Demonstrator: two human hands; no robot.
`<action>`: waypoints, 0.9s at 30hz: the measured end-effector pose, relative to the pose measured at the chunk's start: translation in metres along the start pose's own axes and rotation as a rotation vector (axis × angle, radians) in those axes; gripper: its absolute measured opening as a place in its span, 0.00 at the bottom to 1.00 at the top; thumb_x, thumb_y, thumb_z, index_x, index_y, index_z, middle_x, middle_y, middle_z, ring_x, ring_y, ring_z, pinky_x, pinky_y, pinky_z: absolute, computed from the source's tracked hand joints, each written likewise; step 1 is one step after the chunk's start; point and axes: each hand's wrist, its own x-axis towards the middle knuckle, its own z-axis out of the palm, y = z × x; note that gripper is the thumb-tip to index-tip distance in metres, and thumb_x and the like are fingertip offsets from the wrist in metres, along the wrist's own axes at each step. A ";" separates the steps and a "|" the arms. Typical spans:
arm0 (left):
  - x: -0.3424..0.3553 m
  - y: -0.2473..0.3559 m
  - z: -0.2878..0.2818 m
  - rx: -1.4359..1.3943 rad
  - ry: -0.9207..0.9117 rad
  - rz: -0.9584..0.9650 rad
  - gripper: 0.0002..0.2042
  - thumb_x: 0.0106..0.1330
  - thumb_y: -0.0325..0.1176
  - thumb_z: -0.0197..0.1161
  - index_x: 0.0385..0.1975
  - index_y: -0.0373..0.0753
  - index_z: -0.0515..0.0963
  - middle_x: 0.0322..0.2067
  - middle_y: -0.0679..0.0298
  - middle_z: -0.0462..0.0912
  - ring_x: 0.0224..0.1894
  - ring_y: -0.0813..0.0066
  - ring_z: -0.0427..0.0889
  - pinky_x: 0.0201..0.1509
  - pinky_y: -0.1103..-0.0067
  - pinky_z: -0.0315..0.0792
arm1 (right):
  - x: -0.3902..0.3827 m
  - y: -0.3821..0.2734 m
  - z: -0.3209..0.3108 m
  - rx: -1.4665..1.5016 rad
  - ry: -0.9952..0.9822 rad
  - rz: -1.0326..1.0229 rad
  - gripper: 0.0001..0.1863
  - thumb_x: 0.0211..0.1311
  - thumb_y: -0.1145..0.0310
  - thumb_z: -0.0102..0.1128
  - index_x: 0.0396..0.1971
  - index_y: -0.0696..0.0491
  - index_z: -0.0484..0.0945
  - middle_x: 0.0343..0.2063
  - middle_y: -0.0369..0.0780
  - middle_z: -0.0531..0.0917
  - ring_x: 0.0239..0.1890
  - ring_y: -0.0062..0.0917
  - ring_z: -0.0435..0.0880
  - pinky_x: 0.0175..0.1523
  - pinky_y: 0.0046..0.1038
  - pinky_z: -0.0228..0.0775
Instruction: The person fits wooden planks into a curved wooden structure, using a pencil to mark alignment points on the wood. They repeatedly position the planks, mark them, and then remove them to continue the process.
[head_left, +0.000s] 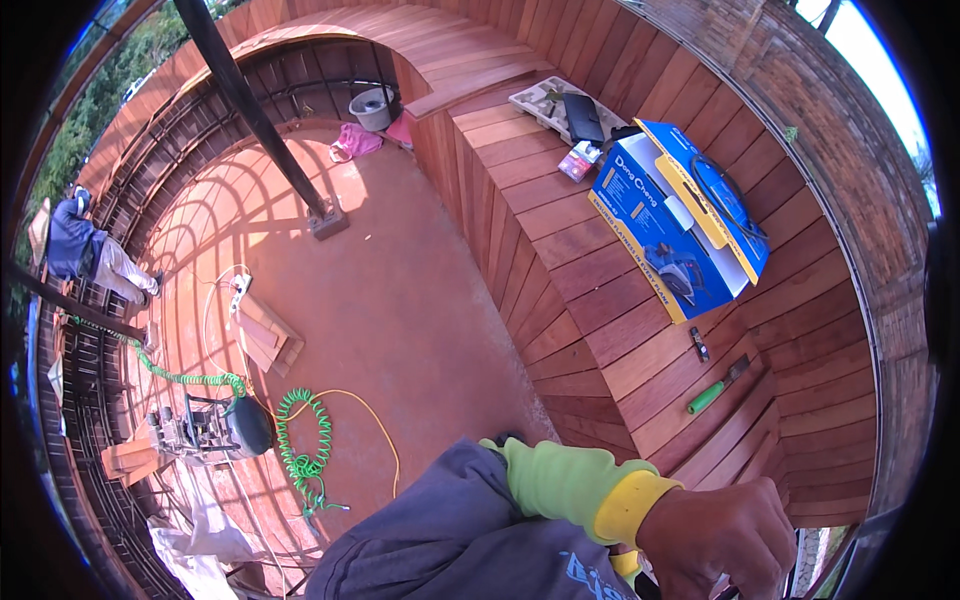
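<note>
My left hand [715, 535] is at the lower right, closed, with its knuckles up and its fingers curled down. What it grips, if anything, is hidden beneath it. A bright green arm sleeve [560, 485] with a yellow cuff covers that forearm. Under it, a second yellow cuff [627, 564] shows in part; the right hand's fingers are hidden. On the wooden bench just beyond my left hand lies a green-handled tool [707, 397] with a flat metal end, possibly a chisel. A small dark object [699, 344] lies a little farther off.
A blue and yellow power-tool box [665, 225] stands open on the curved bench [565, 220]. Beside it are a black case [583, 118] and a moulded tray. On the floor are a compressor [215, 425], a coiled green hose [305, 440], cables and boards. Another person [85, 245] sits at far left.
</note>
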 end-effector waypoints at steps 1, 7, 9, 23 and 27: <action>0.000 -0.001 0.000 -0.004 0.007 0.006 0.29 0.47 0.63 0.64 0.26 0.38 0.78 0.24 0.66 0.80 0.23 0.67 0.80 0.24 0.77 0.71 | 0.001 0.000 0.000 0.000 0.004 -0.003 0.12 0.63 0.63 0.57 0.39 0.56 0.77 0.22 0.41 0.80 0.22 0.27 0.76 0.27 0.25 0.67; -0.001 0.003 -0.003 -0.040 0.094 0.013 0.29 0.45 0.64 0.64 0.25 0.38 0.78 0.22 0.66 0.79 0.22 0.69 0.79 0.23 0.77 0.70 | -0.001 0.002 -0.002 0.000 0.014 -0.001 0.12 0.63 0.63 0.58 0.39 0.56 0.77 0.22 0.41 0.80 0.23 0.28 0.77 0.28 0.25 0.67; 0.000 0.005 -0.004 -0.037 0.059 -0.017 0.29 0.45 0.63 0.65 0.25 0.37 0.78 0.22 0.66 0.79 0.22 0.68 0.78 0.23 0.78 0.70 | -0.002 0.001 -0.001 -0.002 0.014 -0.001 0.12 0.63 0.63 0.58 0.39 0.56 0.77 0.22 0.42 0.80 0.23 0.29 0.77 0.28 0.26 0.67; 0.000 -0.001 -0.009 -0.108 0.048 -0.002 0.32 0.41 0.65 0.66 0.25 0.37 0.78 0.21 0.66 0.78 0.22 0.68 0.79 0.23 0.78 0.69 | -0.007 0.002 -0.006 -0.001 0.040 0.019 0.12 0.62 0.64 0.58 0.39 0.56 0.77 0.23 0.42 0.80 0.23 0.31 0.78 0.28 0.27 0.68; -0.002 -0.007 -0.006 -0.140 0.045 -0.029 0.31 0.41 0.65 0.66 0.25 0.37 0.78 0.21 0.66 0.79 0.22 0.68 0.79 0.23 0.78 0.70 | -0.008 0.002 -0.007 -0.004 0.056 0.029 0.12 0.62 0.64 0.58 0.40 0.56 0.77 0.23 0.43 0.80 0.23 0.32 0.78 0.28 0.28 0.69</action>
